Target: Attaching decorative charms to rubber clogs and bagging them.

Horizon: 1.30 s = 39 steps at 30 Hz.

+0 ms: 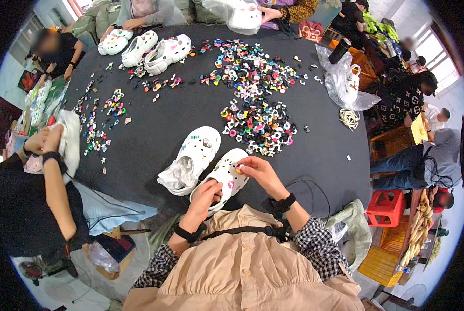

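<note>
- White perforated foam clog (226,170) at the black cloth-topped table's (320,155) six o'clock edge;
- left hand (205,199) curled around its rim at seven, holding it;
- right hand (255,171) pinching a small yellow-pink charm (239,169) at two;
- matching clog (198,150) at ten; multicoloured charm heap (257,101) at one.

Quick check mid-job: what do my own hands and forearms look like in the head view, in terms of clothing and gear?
Both the left hand and the right hand are ungloved. Each wrist wears a thick black band, left and right. Above the bands are black-and-white checked fabric sleeves, left and right.
</note>
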### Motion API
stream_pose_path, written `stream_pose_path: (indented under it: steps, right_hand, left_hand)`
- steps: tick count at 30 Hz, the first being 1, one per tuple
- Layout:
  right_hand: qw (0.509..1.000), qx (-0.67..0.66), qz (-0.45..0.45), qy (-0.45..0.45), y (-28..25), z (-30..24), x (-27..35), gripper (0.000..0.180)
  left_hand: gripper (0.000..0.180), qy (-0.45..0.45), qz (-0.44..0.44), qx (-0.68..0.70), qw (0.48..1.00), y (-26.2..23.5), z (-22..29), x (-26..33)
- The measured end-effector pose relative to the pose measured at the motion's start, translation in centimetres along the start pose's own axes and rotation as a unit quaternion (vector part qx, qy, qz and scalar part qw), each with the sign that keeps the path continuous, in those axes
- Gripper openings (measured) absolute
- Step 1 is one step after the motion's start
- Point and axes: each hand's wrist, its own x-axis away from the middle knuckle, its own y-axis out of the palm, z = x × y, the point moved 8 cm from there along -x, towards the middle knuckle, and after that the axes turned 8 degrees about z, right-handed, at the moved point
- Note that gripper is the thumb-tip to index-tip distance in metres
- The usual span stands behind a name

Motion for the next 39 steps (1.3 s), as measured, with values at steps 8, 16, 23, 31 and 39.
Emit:
stream_pose_path:
  steps: [8,16,23,31,39]
  right_hand:
    - [0.997,0.067,0.008,-0.035,1.3,0.6,-0.6,0.02]
    - [0.96,0.237,0.056,-0.138,2.1,-1.5,-0.6,0.017]
    - [0.959,0.248,0.08,-0.112,1.9,-1.3,-0.6,0.02]
    - [0.935,0.276,0.077,-0.209,1.4,-0.1,-1.8,0.027]
    - [0.964,0.229,0.066,-0.12,2.5,-0.6,-1.1,0.022]
  left_hand:
    - [0.019,0.021,0.021,-0.059,0.998,0.1,-0.5,-1.6]
    - [0.018,0.012,0.045,-0.055,0.997,0.2,-0.4,-2.5]
    - [0.014,0.028,0.055,-0.035,0.997,0.2,-0.8,-2.8]
    - [0.012,0.037,0.038,0.03,0.998,-0.2,-2.2,-3.5]
    - [0.026,0.035,0.059,-0.005,0.998,-0.5,-1.1,-2.4]
